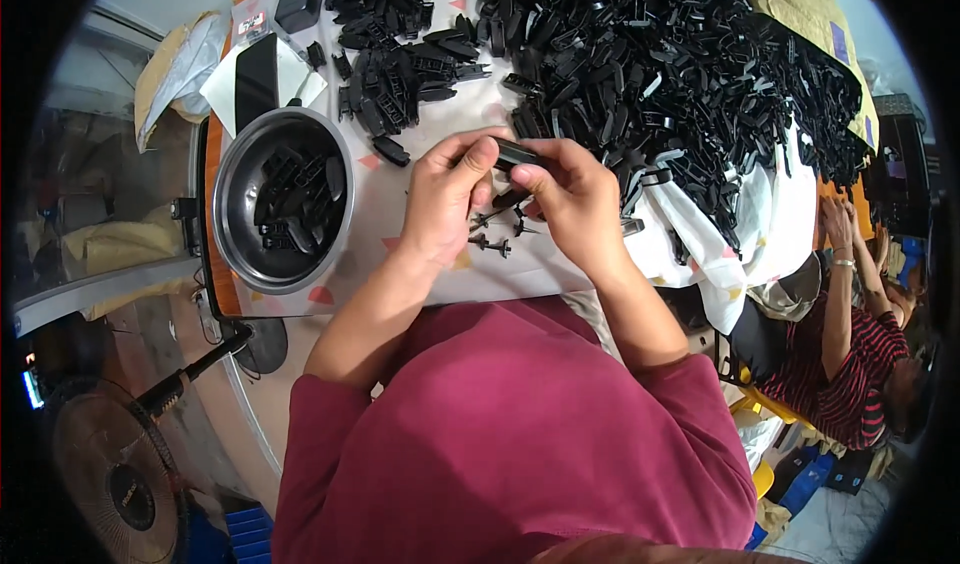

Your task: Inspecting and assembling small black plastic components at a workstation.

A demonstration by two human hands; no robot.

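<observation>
- Wood-topped table, mostly spread with a pale cloth printed with small coloured shapes, fills the upper half of the view.
- Left hand: thumb and fingers pinch the left end of a slim black plastic piece, held up over the cloth near the table's front edge.
- Right hand: closed around the other end of the same piece, its thumb lying along the near side; the hidden fingertips cannot be made out.
- Several small black stem-like parts lie on the cloth just below and between the two hands.
- One loose black clip-like part rests just left of the left hand.
- Beyond the right hand, a large heap of black plastic parts spreads to the far right, partly over a rumpled white sheet.
- Farther off, ahead of the left hand, sits a smaller heap of similar parts.
- To the left, a round metal bowl holds more black parts; behind it a black smartphone-like slab lies on white paper.
- At lower left stands a fan; at far right, a co-worker in a striped shirt reaches toward the table.
</observation>
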